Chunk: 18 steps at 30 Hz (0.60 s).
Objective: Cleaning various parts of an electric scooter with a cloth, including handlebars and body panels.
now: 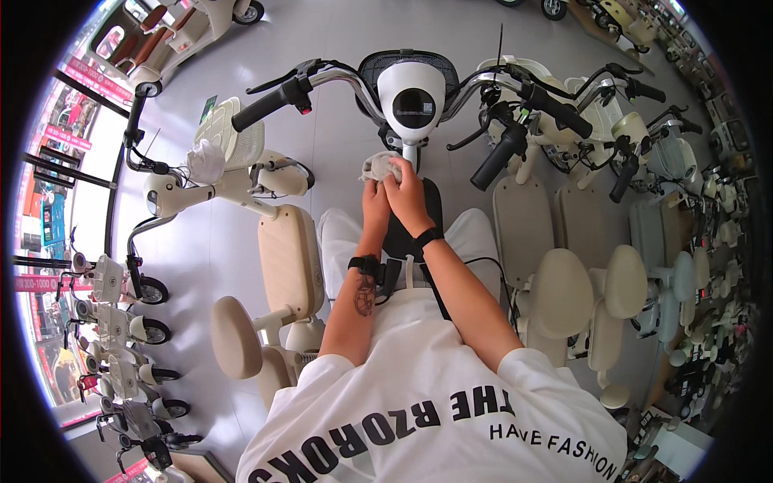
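A crumpled whitish cloth (377, 166) is bunched up in front of me, between my two hands. My left hand (375, 198) is closed at its lower edge, and my right hand (407, 193) grips it from the right with the fingers curled over. Both hands touch each other. Just beyond them rises the white head of an electric scooter (394, 76) with a round dark display (413, 108). Its black left handlebar grip (262, 109) and black right grip (561, 112) stretch out on either side. Beneath my forearms lies a black seat (425, 213).
Beside me on the left stands a cream scooter with a beige seat (288, 259) and a whitish cloth or bag (206, 161) near its basket. More scooters crowd the right, their seats (522, 225) close by. Several scooters (133, 330) line the window at left. Grey floor (201, 249) lies between.
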Tool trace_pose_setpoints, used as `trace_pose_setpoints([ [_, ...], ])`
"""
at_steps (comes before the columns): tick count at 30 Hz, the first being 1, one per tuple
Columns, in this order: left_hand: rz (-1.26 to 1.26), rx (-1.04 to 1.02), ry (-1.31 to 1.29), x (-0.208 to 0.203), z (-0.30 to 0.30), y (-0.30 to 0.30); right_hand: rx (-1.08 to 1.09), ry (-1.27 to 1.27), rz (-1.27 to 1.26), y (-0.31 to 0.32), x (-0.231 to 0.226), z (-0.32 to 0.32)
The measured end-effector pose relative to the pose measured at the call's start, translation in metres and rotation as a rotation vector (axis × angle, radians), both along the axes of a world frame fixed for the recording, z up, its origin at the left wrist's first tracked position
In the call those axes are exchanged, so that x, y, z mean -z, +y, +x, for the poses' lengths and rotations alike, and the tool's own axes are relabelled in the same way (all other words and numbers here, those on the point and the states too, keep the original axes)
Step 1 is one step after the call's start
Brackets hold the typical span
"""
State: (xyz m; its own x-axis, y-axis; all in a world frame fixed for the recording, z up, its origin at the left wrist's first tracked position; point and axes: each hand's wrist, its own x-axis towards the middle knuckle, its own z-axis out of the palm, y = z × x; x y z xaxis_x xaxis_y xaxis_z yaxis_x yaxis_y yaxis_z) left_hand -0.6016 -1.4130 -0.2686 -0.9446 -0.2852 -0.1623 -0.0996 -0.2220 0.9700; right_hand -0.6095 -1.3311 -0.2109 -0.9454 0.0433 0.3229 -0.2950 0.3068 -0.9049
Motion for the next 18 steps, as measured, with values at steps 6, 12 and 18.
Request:
trace_pose_setpoints([
  [6,0.012,0.056,-0.034,0.014,-0.018,0.004,0.216,-0.041,-0.291,0.020,-0.006,-0.024],
  [12,0.075,0.067,-0.034,0.000,-0.021,0.020,0.193,-0.217,-0.379,0.028,-0.008,-0.060],
  [18,0.000,0.070,-0.068,-0.004,-0.025,0.010,0.240,-0.135,-0.464,0.021,-0.001,-0.064],
])
